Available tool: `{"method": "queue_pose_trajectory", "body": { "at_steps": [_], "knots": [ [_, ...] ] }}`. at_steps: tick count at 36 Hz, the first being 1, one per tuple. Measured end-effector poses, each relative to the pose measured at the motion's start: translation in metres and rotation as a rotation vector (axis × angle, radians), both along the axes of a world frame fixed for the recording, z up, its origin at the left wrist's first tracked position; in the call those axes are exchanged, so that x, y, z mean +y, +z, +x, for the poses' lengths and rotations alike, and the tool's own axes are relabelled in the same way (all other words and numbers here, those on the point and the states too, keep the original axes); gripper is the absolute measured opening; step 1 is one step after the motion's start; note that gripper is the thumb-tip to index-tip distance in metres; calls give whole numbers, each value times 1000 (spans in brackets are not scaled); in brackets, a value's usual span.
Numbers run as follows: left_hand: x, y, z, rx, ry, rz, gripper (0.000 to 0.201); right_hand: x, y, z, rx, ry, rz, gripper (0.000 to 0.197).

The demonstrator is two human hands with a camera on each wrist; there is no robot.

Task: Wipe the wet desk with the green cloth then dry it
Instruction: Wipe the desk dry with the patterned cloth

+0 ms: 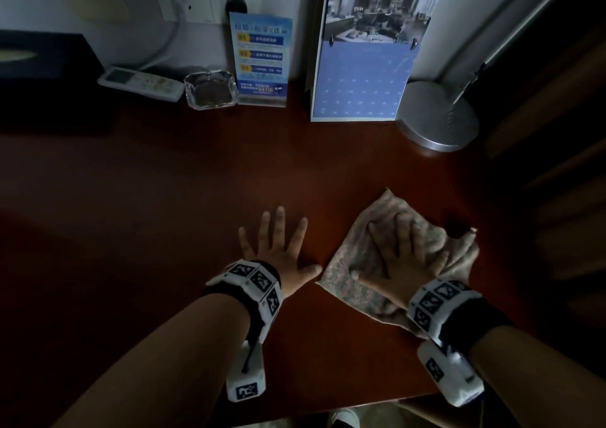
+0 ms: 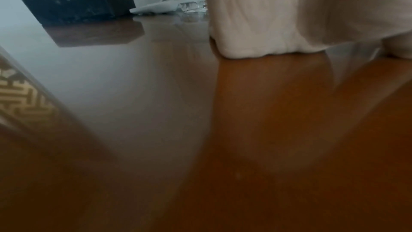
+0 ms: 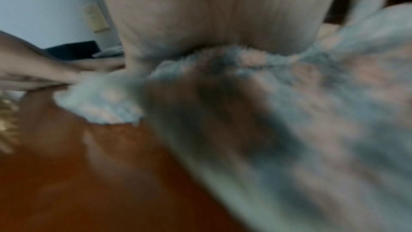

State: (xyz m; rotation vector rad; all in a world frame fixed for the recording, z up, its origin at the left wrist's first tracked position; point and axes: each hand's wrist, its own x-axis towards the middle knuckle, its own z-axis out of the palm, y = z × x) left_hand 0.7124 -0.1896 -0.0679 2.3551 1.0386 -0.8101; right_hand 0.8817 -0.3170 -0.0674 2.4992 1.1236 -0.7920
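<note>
The reddish-brown desk fills the head view. A fuzzy grey-green cloth lies spread on its near right part, slightly bunched at the right. My right hand lies flat on the cloth, fingers spread and straight. My left hand rests flat on the bare wood just left of the cloth, fingers splayed, thumb close to the cloth's edge. In the right wrist view my palm presses on the blurred cloth. The left wrist view shows my palm on the glossy desk.
Along the back wall stand a black tissue box, a white remote, a glass ashtray, a blue sign, a desk calendar and a silver lamp base. The desk's front edge runs just behind my wrists.
</note>
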Motion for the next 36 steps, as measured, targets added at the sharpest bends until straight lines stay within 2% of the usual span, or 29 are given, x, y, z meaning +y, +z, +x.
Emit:
{"method": "queue_pose_trajectory", "body": {
  "at_steps": [6,10,18,23,27,31,36],
  "knots": [
    [0,2,1,23,-13,-8,79,32,-2,-28,30,186,-6,77],
    [1,4,3,42,-2,-34,72,54,-3,-27,73,257,1,64],
    [1,1,1,33,-7,-34,75,70,-10,16,51,219,21,85],
    [2,-3,1,16,6,-23,75,64,-3,51,37,-7,130,81],
    [1,-5,1,11,7,-7,76,57,2,62,32,-98,140,88],
    [1,-5,1,9,6,-6,76,63,-1,49,-6,-106,121,89],
    [2,-5,2,8,7,-14,75,85,-5,24,47,45,49,82]
  ]
}}
